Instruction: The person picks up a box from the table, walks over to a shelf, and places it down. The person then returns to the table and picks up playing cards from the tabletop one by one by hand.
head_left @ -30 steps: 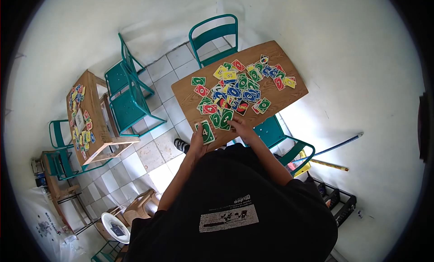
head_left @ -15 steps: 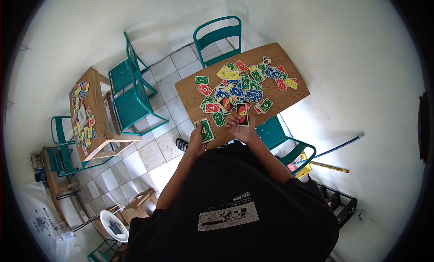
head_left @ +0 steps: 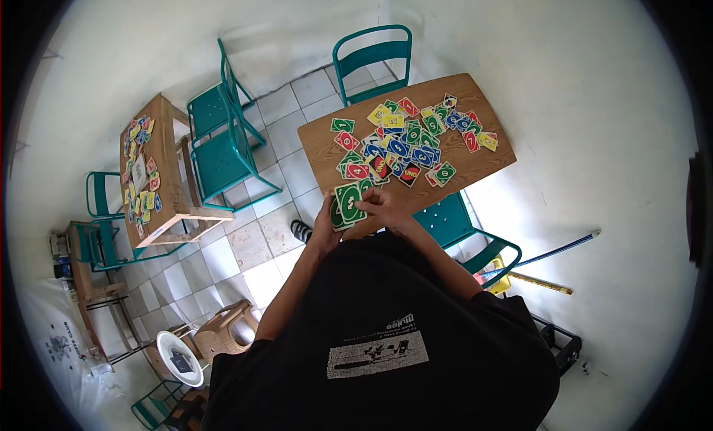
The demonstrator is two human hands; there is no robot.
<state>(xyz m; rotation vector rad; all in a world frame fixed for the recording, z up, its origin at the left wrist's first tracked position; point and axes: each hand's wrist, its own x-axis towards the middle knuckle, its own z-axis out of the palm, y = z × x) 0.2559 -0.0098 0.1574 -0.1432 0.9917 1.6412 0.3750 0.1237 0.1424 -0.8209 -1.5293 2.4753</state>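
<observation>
Low over the near edge of the wooden table [head_left: 316, 150], my left hand [head_left: 324, 229] grips green UNO cards [head_left: 338, 221]. My right hand [head_left: 388, 209] has its fingers closed on the right edge of another green UNO card [head_left: 350, 201], which overlaps the ones in my left hand. Its white symbol is too small to read surely. Just beyond my hands spreads a loose heap of UNO cards [head_left: 399, 147] in red, yellow, green and blue, mostly face up. Two black-backed cards lie on its near side, one of them a face-down card [head_left: 410, 174].
A teal chair [head_left: 373, 58] stands behind the table, and another teal chair [head_left: 445, 221] is close by my right arm. To the left, a second wooden table [head_left: 172, 156] holds more cards. A white plate [head_left: 165, 351] sits at the lower left.
The black-backed card from my right hand now lies on the table by the heap. My right hand has moved left and holds a green card over my left hand's cards.
</observation>
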